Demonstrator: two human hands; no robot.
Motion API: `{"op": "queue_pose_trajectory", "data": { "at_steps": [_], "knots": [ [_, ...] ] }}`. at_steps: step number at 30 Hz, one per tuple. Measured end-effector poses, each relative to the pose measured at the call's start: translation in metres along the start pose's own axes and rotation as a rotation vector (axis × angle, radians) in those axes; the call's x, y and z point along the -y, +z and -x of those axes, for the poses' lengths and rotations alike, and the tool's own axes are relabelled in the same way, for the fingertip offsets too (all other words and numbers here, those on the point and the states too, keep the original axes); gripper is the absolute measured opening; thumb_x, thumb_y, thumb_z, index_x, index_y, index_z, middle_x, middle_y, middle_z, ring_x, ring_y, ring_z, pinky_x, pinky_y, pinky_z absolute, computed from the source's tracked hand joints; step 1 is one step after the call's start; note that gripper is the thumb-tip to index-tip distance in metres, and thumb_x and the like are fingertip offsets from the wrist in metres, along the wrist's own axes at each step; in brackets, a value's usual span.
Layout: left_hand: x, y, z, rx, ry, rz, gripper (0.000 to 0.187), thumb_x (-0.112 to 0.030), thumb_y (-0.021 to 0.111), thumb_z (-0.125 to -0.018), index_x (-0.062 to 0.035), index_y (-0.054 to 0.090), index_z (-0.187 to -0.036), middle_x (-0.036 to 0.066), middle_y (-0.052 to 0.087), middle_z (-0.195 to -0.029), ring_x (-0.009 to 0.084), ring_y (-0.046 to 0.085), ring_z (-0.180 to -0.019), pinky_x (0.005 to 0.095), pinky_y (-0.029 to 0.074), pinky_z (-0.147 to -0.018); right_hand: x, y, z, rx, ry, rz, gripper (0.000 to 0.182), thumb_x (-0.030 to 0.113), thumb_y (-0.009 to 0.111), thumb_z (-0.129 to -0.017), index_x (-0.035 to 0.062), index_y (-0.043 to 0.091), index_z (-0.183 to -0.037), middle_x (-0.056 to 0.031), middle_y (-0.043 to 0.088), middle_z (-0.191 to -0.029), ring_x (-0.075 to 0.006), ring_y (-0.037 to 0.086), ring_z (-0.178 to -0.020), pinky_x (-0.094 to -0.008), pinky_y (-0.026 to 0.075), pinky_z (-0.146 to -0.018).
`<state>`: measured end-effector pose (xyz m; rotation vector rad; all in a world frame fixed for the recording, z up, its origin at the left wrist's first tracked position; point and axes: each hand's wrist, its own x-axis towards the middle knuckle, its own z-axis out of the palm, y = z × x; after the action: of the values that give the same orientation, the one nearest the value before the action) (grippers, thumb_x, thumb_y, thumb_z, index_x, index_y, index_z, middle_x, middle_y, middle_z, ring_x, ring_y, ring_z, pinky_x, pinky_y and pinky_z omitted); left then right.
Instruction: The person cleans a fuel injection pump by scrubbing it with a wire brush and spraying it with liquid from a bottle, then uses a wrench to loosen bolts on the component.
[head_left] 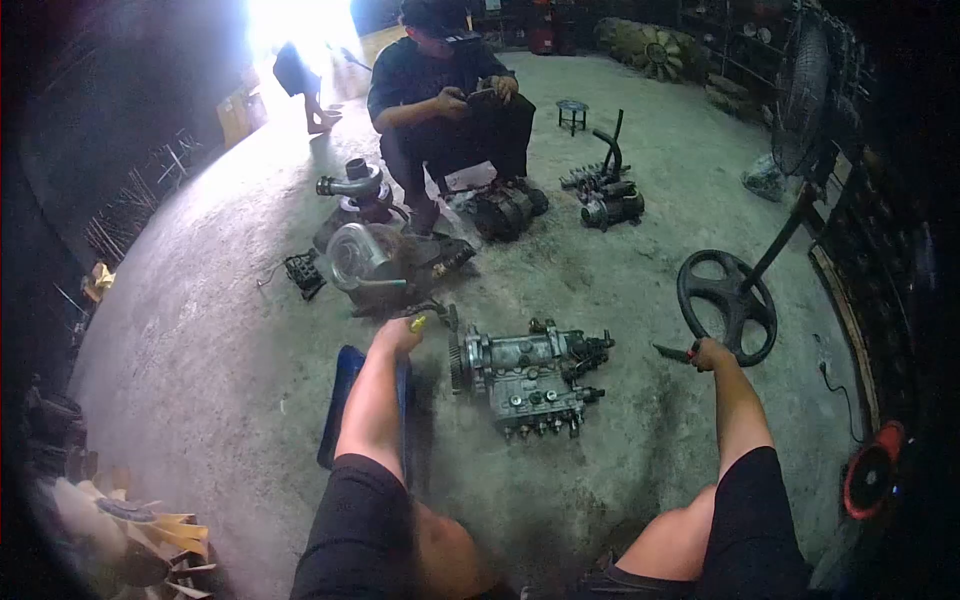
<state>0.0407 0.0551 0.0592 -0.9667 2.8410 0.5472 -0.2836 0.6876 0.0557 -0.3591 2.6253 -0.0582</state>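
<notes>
A small stool (572,105) and a pedestal fan (803,95) stand on the floor (690,190).

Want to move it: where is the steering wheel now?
In the head view, the steering wheel is at right, at the foot of the fan's post, just beyond the right hand.

**Both arms reach forward, a hand on either side of the engine part (535,370)**

The left hand (404,336) is just left of the engine part, near its far corner, fingers curled in a grip. The left forearm (370,410) is bare, leaning inward toward it. The right hand (711,353) is well apart to its right, also gripping, the bare right forearm (739,410) angled in toward it.
</notes>
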Motion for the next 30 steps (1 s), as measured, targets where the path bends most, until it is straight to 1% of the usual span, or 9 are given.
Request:
{"op": "queue_pose_trajectory", "data": {
  "at_steps": [2,5,9,10,13,16,19,28,30],
  "knots": [
    [0.003,0.009,-0.007,0.011,0.032,-0.014,0.045,-0.032,0.070,-0.079,-0.0085,0.067,-0.118,0.015,0.073,-0.105,0.0318,0.070,-0.099,0.0429,0.054,-0.084,0.004,-0.002,0.001,0.013,0.024,-0.004,0.025,0.019,0.068,-0.091,0.0009,0.068,-0.108,-0.0126,0.074,-0.091,-0.0215,0.072,-0.076,-0.0380,0.057,-0.071],
    [0.001,0.012,-0.013,0.211,-0.068,0.104,0.048,-0.034,0.069,-0.079,-0.0113,0.068,-0.120,0.017,0.071,-0.113,0.0346,0.068,-0.105,0.0432,0.053,-0.091,-0.009,0.006,-0.006,0.030,-0.028,0.011,0.025,0.020,0.067,-0.092,0.0004,0.068,-0.108,-0.0129,0.073,-0.091,-0.0210,0.072,-0.077,-0.0378,0.056,-0.070],
    [0.001,0.008,-0.009,0.180,-0.093,0.049,0.045,-0.031,0.069,-0.079,-0.0098,0.068,-0.119,0.018,0.072,-0.110,0.0338,0.069,-0.104,0.0428,0.053,-0.090,0.019,-0.017,0.043,-0.126,0.018,-0.212,0.023,0.020,0.064,-0.094,-0.0015,0.066,-0.104,-0.0148,0.072,-0.089,-0.0214,0.070,-0.074,-0.0378,0.055,-0.069],
    [-0.002,0.000,-0.005,0.223,-0.116,0.069,0.045,-0.031,0.069,-0.079,-0.0110,0.068,-0.118,0.017,0.071,-0.113,0.0330,0.068,-0.106,0.0427,0.053,-0.091,-0.017,0.008,-0.001,-0.117,-0.034,-0.300,0.022,0.019,0.064,-0.094,-0.0007,0.066,-0.103,-0.0153,0.073,-0.089,-0.0208,0.071,-0.077,-0.0379,0.055,-0.070],
    [0.007,0.000,0.000,0.156,-0.081,0.035,0.044,-0.031,0.069,-0.079,-0.0129,0.068,-0.120,0.016,0.071,-0.116,0.0321,0.067,-0.108,0.0428,0.052,-0.092,-0.015,-0.001,0.001,-0.091,-0.022,-0.004,0.022,0.019,0.066,-0.092,0.0000,0.067,-0.103,-0.0144,0.073,-0.086,-0.0202,0.071,-0.076,-0.0378,0.055,-0.069],
    [0.017,0.000,-0.002,0.163,-0.152,0.048,0.045,-0.031,0.068,-0.080,-0.0147,0.067,-0.122,0.015,0.070,-0.117,0.0322,0.067,-0.108,0.0432,0.052,-0.092,-0.013,0.002,-0.001,-0.031,0.006,-0.046,0.026,0.023,0.067,-0.091,-0.0006,0.068,-0.102,-0.0133,0.073,-0.084,-0.0212,0.071,-0.072,-0.0389,0.054,-0.068],
    [0.013,-0.014,0.007,0.239,-0.199,0.081,0.047,-0.032,0.068,-0.080,-0.0149,0.066,-0.124,0.016,0.069,-0.120,0.0321,0.067,-0.109,0.0435,0.052,-0.092,0.003,-0.009,0.017,0.015,0.014,0.051,0.031,0.030,0.066,-0.093,0.0009,0.073,-0.103,-0.0138,0.075,-0.092,-0.0282,0.071,-0.087,-0.0409,0.053,-0.081],
    [0.037,0.010,-0.009,0.176,-0.116,0.053,0.050,-0.036,0.068,-0.079,-0.0131,0.066,-0.123,0.018,0.068,-0.122,0.0340,0.066,-0.110,0.0440,0.052,-0.093,0.012,-0.009,0.005,0.062,0.045,0.036,0.032,0.031,0.065,-0.095,0.0005,0.071,-0.101,-0.0127,0.075,-0.088,-0.0275,0.072,-0.086,-0.0410,0.054,-0.080],
    [0.029,0.011,-0.012,0.196,-0.105,0.025,0.048,-0.035,0.068,-0.079,-0.0121,0.067,-0.121,0.018,0.068,-0.121,0.0340,0.066,-0.111,0.0439,0.052,-0.092,0.013,-0.003,0.002,-0.036,0.030,-0.014,0.030,0.026,0.068,-0.091,-0.0018,0.068,-0.102,-0.0142,0.075,-0.089,-0.0241,0.072,-0.080,-0.0395,0.055,-0.073]
  ]
}}
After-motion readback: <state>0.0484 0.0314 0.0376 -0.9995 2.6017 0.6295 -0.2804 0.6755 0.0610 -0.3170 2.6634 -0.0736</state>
